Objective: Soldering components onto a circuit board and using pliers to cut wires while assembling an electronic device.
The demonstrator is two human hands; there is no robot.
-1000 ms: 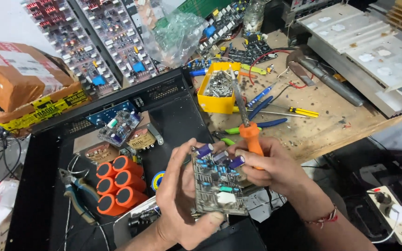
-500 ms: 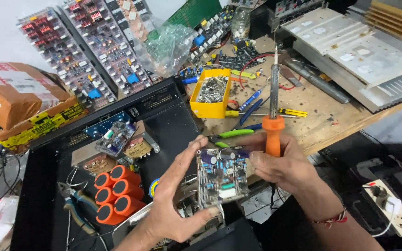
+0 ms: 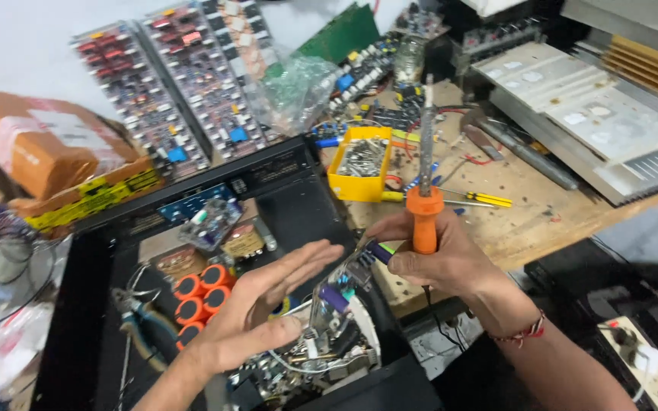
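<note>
My right hand (image 3: 439, 259) is closed around the orange handle of a soldering iron (image 3: 425, 198), shaft pointing straight up, and the same hand's fingertips pinch the top edge of a small circuit board (image 3: 336, 301). The board stands on edge over the open black amplifier chassis (image 3: 283, 190), just beside the cluster of orange capacitors (image 3: 196, 297). My left hand (image 3: 257, 320) is flat and spread, fingers straight, its palm near the board's face; I cannot tell whether it actually touches it.

The risk I judge biggest is the iron itself: I cannot see whether it is hot, and with the grip shared between handle and board, a small twist could tip the shaft toward my left fingers or the wires (image 3: 291, 361) trailing under the board. The board is held only at one edge, so it could slip down onto the parts below and strain those leads.

At far left a brown paper-wrapped parcel (image 3: 39, 148) with a pale label rests on a flat box edged in yellow-and-black tape (image 3: 89, 198). A small yellow tray (image 3: 359, 164) of metal parts sits on the wooden bench (image 3: 542, 205), with a clear plastic bag (image 3: 298, 87) holding a green board behind it, and long populated boards (image 3: 169, 84) lean against the wall.
</note>
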